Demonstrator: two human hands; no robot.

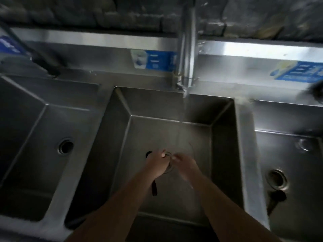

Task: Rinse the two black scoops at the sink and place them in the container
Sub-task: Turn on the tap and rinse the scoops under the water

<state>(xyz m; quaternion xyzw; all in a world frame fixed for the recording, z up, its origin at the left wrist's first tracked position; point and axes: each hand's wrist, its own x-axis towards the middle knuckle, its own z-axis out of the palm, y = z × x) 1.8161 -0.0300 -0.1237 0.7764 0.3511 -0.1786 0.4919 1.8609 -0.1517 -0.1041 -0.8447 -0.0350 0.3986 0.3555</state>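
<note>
Both my hands are low in the middle sink basin [222, 137], under the water stream [181, 119] that falls from the faucet [187, 49]. My left hand [157, 165] is closed around a black scoop [154, 188]; its dark handle sticks out below my fist and a dark bit shows above my knuckles. My right hand [186, 164] touches the left hand's fingertips in the water, fingers bent; whether it holds anything is unclear. A second scoop and the container are not visible.
A left basin [43, 137] and a right basin [288, 154] flank the middle one, each with a round drain. A dark object [276, 199] lies near the right basin's drain. Blue labels are stuck on the steel backsplash. A dark hose [35, 53] hangs at upper left.
</note>
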